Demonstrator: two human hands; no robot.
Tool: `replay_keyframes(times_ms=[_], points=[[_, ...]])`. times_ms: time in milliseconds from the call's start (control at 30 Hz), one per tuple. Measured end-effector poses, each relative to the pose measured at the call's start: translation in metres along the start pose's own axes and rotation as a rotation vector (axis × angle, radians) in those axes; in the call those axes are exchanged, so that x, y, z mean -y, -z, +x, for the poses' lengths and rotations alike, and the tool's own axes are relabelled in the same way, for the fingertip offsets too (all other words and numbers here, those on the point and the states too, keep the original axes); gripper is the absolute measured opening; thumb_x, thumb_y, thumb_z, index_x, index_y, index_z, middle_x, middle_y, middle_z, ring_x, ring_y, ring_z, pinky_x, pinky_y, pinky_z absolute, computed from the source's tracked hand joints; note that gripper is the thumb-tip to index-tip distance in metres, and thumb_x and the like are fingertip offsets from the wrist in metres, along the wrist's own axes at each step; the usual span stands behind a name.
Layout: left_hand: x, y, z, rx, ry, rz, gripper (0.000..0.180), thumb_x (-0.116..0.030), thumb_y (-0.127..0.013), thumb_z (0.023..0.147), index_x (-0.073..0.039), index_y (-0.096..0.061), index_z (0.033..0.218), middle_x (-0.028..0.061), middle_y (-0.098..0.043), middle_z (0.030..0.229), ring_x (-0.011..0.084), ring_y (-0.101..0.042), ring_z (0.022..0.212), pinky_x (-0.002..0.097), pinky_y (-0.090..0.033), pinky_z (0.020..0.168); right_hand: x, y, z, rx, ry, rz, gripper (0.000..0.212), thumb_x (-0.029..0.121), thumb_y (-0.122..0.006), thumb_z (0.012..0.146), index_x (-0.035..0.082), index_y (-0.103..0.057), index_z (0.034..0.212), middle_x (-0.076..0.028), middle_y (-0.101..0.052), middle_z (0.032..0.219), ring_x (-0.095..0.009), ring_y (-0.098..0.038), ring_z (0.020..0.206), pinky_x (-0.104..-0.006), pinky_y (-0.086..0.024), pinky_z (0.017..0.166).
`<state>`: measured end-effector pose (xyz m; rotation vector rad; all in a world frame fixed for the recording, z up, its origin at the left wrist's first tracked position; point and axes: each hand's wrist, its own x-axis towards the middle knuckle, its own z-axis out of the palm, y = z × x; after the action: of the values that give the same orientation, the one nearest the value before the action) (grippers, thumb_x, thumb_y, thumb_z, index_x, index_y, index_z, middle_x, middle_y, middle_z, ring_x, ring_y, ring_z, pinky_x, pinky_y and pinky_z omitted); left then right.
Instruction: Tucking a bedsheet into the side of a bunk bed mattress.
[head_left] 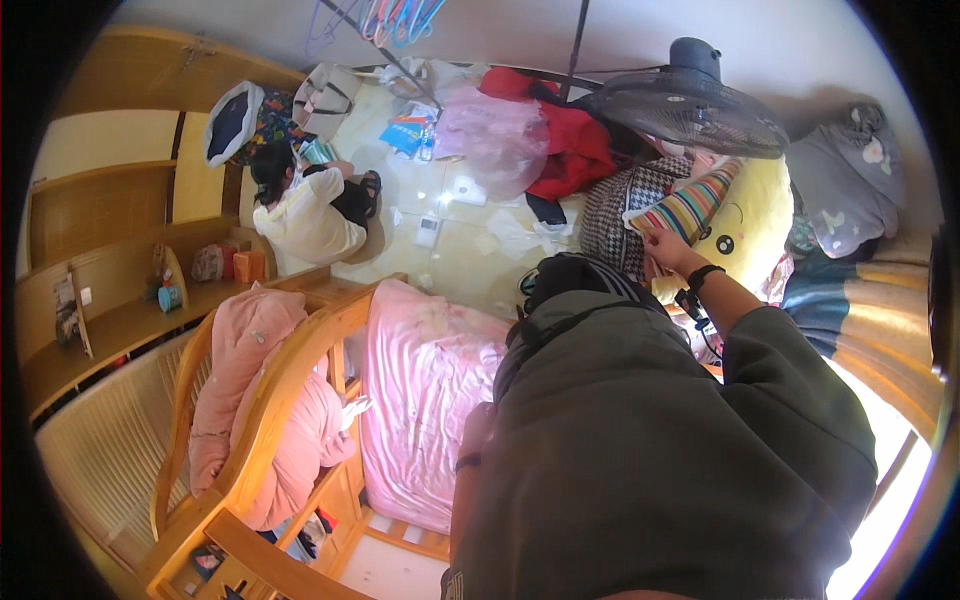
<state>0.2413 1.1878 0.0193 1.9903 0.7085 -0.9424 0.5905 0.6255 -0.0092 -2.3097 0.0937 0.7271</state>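
My right hand (664,248), with a black band at its wrist, is closed on the lower edge of a multicoloured striped cloth (690,203). The cloth lies against a big yellow plush toy (758,225) with a smiling face, on its right. To its left bulges a black-and-white houndstooth fabric bag (612,212). My left hand (479,425) hangs low beside my body, next to the pink-covered mattress (425,375); its fingers are largely hidden, so their pose is unclear.
A black fan (690,110) stands beyond the toy. Red clothing (575,150) and a pink plastic bag (492,135) lie on the floor. Another person (310,215) crouches at the far left. A wooden bunk bed (260,450) with pink bedding fills the lower left.
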Motion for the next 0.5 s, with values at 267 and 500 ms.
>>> replay_keyframes(times_ms=[267, 500], points=[[-0.067, 0.017, -0.011, -0.099, -0.075, 0.175, 0.038, -0.031, -0.055, 0.101, 0.001, -0.066, 0.118, 0.0233, -0.072, 0.108, 0.0383, -0.069, 0.102, 0.0445, -0.054, 0.087, -0.021, -0.013, 0.026, 0.039, 0.001, 0.086, 0.022, 0.019, -0.064, 0.084, 0.004, -0.069, 0.099, -0.018, -0.071, 0.088, -0.034, -0.070, 0.085, -0.0439, -0.054, 0.078], [-0.206, 0.103, -0.031, -0.486, -0.284, -0.407, 0.020, -0.015, -0.061, 0.102, 0.002, -0.067, 0.111, 0.0065, -0.067, 0.091, 0.0140, -0.064, 0.083, 0.0278, -0.053, 0.078, -0.007, -0.021, 0.045, 0.119, 0.043, 0.008, 0.020, 0.016, -0.064, 0.088, 0.000, -0.067, 0.101, -0.012, -0.070, 0.079, -0.022, -0.068, 0.064, -0.0365, -0.055, 0.061]])
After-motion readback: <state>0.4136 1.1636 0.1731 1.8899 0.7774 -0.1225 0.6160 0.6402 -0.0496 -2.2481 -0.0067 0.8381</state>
